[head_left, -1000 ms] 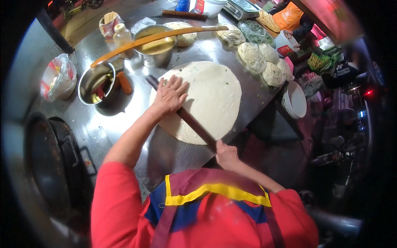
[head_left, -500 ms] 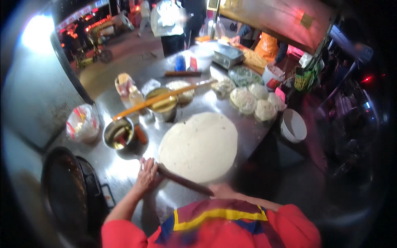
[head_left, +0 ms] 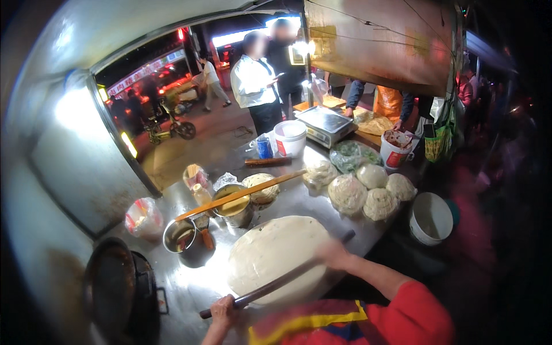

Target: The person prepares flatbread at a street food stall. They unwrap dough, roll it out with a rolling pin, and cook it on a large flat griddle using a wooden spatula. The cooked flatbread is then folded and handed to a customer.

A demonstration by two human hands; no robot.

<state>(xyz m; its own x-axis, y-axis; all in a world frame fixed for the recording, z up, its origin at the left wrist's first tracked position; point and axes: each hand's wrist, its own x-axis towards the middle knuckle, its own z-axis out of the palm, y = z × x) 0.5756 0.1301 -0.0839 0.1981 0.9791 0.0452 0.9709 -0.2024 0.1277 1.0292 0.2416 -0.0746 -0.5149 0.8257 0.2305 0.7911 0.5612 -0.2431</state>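
Note:
A wide round sheet of pale dough (head_left: 270, 244) lies flat on the metal worktop. Across its near right part runs a dark wooden rolling pin (head_left: 282, 280), slanting up from lower left to upper right. My left hand (head_left: 223, 312) is closed round the pin's near end, just off the dough's lower left edge. Near the far end, over the dough's right side, my right hand (head_left: 334, 255) grips it too, smeared by motion.
A long wooden stick (head_left: 241, 194) rests across a metal pot (head_left: 236, 215) left of centre. Wrapped dough balls (head_left: 348, 195) sit at the right, a scale (head_left: 325, 126) behind them. A black pan (head_left: 112, 287) stands left, a white bucket (head_left: 430, 219) right. People stand beyond.
The rolling pin has gone from the dough's near edge onto its right part, my right hand moving forward and right. My view has tilted up, showing more of the street.

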